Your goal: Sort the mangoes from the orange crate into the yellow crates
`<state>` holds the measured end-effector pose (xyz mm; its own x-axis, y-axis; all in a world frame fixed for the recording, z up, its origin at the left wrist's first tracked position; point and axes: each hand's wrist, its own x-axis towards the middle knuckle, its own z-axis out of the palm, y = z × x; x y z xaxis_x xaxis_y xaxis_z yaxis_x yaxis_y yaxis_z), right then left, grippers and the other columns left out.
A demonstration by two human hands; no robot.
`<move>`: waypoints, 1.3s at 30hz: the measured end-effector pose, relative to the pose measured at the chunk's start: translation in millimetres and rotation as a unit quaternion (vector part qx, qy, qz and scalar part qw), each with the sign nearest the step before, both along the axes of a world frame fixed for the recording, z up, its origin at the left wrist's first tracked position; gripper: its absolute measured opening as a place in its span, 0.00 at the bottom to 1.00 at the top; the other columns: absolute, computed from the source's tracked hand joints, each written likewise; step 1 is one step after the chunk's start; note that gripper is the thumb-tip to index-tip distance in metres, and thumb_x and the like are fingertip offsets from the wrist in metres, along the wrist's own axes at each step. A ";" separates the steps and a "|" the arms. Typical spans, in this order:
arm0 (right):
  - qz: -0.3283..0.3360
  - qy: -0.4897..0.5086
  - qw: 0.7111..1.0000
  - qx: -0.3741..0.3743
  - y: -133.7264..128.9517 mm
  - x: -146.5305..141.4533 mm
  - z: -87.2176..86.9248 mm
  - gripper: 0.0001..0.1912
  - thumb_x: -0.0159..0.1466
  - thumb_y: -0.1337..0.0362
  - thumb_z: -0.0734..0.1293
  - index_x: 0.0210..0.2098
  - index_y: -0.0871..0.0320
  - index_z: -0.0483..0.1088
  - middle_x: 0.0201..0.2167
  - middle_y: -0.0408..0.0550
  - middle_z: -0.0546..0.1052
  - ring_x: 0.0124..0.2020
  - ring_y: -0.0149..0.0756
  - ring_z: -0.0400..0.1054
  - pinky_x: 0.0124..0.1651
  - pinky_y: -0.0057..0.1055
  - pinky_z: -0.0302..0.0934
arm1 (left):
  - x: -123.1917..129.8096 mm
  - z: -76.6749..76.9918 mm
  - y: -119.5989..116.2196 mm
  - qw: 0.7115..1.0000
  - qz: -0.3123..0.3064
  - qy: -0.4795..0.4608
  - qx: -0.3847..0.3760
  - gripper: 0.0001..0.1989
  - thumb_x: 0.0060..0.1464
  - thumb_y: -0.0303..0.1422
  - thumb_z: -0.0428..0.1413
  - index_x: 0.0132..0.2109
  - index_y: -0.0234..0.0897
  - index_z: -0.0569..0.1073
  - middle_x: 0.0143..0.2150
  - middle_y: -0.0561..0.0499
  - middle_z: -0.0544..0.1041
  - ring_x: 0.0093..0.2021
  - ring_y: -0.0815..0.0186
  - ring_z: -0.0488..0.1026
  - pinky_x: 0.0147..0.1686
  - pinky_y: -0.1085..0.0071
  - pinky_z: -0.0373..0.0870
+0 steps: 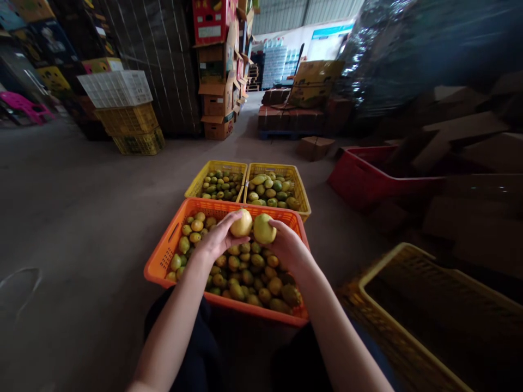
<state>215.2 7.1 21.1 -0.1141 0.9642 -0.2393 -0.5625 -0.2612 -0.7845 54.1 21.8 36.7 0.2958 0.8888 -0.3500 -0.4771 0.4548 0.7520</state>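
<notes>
My left hand [216,239] cups yellow fruit [241,223], right hand [286,245] cups greener fruit [263,228], both frame centre over orange crate [163,261]. I judge them light, firm, smooth, bruisable; grip round belly. Crate part full of mixed fruit. Beyond: two yellow crates [196,188], smaller green fruit left, larger right.

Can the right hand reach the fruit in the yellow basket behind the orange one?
Probably not as things stand. The right hand already holds a yellow-green fruit, and the yellow basket lies beyond the orange basket. Nothing covers its fruit, though.
</notes>
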 end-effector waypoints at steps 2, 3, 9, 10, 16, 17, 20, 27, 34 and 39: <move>0.003 0.018 1.000 -0.008 -1.5 -5.5 2.4 0.06 0.54 0.63 0.66 0.30 0.59 0.72 0.26 0.46 0.78 0.27 0.35 0.72 0.27 0.27 0.67 | 4.4 0.4 -1.8 0.999 0.042 -0.015 -0.016 0.11 0.49 0.32 0.59 0.41 0.34 0.73 0.34 0.49 0.75 0.27 0.69 0.73 0.18 0.79 0.71; -0.001 0.027 1.000 -0.014 -2.0 -7.8 3.7 0.06 0.54 0.63 0.67 0.29 0.59 0.72 0.26 0.45 0.78 0.27 0.34 0.72 0.27 0.27 0.67 | 6.0 1.1 -2.3 0.998 0.051 -0.027 -0.027 0.11 0.49 0.32 0.59 0.40 0.34 0.73 0.32 0.49 0.75 0.26 0.70 0.72 0.16 0.81 0.67; -0.038 0.043 0.997 -0.043 -0.5 -12.4 9.2 0.10 0.53 0.57 0.70 0.26 0.57 0.69 0.21 0.41 0.74 0.20 0.29 0.67 0.18 0.23 0.61 | 3.2 6.8 0.7 0.982 0.022 -0.169 -0.084 0.19 0.55 0.43 0.50 0.37 0.27 0.71 0.28 0.45 0.74 0.22 0.71 0.69 0.17 0.80 0.69; -0.034 0.044 0.996 -0.064 0.4 -12.6 9.1 0.11 0.55 0.55 0.68 0.25 0.57 0.69 0.19 0.43 0.74 0.19 0.29 0.67 0.16 0.23 0.59 | 2.2 7.1 1.6 0.978 0.029 -0.188 -0.090 0.20 0.56 0.43 0.49 0.38 0.26 0.71 0.28 0.45 0.74 0.23 0.70 0.70 0.18 0.79 0.70; -0.056 0.024 0.995 -0.073 6.3 -17.2 -2.0 0.13 0.54 0.51 0.68 0.27 0.55 0.68 0.19 0.45 0.74 0.18 0.33 0.67 0.16 0.27 0.62 | 4.3 4.5 5.4 0.961 0.118 -0.199 -0.155 0.15 0.60 0.35 0.44 0.41 0.30 0.71 0.28 0.47 0.74 0.30 0.65 0.74 0.25 0.72 0.75; -0.063 0.019 0.996 -0.065 7.0 -17.9 -3.9 0.13 0.53 0.51 0.68 0.28 0.55 0.68 0.20 0.44 0.74 0.18 0.33 0.67 0.17 0.28 0.63 | 5.2 4.0 6.0 0.958 0.122 -0.204 -0.161 0.15 0.61 0.35 0.43 0.42 0.30 0.71 0.28 0.46 0.75 0.32 0.64 0.75 0.26 0.70 0.75; -0.091 0.011 0.992 -0.088 7.6 -18.5 -4.8 0.11 0.51 0.57 0.71 0.29 0.54 0.68 0.20 0.42 0.74 0.20 0.33 0.67 0.17 0.27 0.63 | 6.1 3.8 7.5 0.955 0.147 -0.215 -0.142 0.14 0.60 0.37 0.46 0.40 0.31 0.71 0.31 0.47 0.75 0.33 0.63 0.75 0.30 0.66 0.77; -0.037 0.075 0.986 -0.145 6.7 -13.5 -1.8 0.07 0.57 0.60 0.63 0.26 0.56 0.66 0.19 0.45 0.73 0.20 0.32 0.67 0.16 0.24 0.60 | -1.7 6.1 5.4 0.956 0.101 -0.238 -0.137 0.13 0.51 0.38 0.55 0.37 0.30 0.71 0.30 0.45 0.74 0.30 0.66 0.73 0.25 0.74 0.73; -0.097 0.084 0.974 -0.188 12.8 -14.3 -16.7 0.06 0.61 0.62 0.61 0.27 0.54 0.65 0.19 0.39 0.74 0.19 0.31 0.68 0.23 0.29 0.66 | -1.9 -1.3 7.2 0.961 0.104 -0.227 -0.117 0.14 0.57 0.35 0.46 0.40 0.32 0.73 0.29 0.46 0.75 0.28 0.65 0.73 0.22 0.75 0.69; -0.113 0.088 0.971 -0.191 13.9 -15.1 -18.9 0.06 0.61 0.62 0.62 0.27 0.54 0.65 0.18 0.38 0.73 0.19 0.31 0.67 0.22 0.29 0.66 | -2.7 -1.5 8.2 0.957 0.124 -0.236 -0.110 0.11 0.56 0.32 0.48 0.42 0.32 0.72 0.32 0.46 0.76 0.34 0.62 0.75 0.31 0.66 0.76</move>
<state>200.1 21.0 2.2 0.0192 0.8142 -0.5803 -0.7566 -0.3677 -0.5408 51.4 30.0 35.2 0.2563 0.8721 -0.4168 -0.8544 0.4061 0.3243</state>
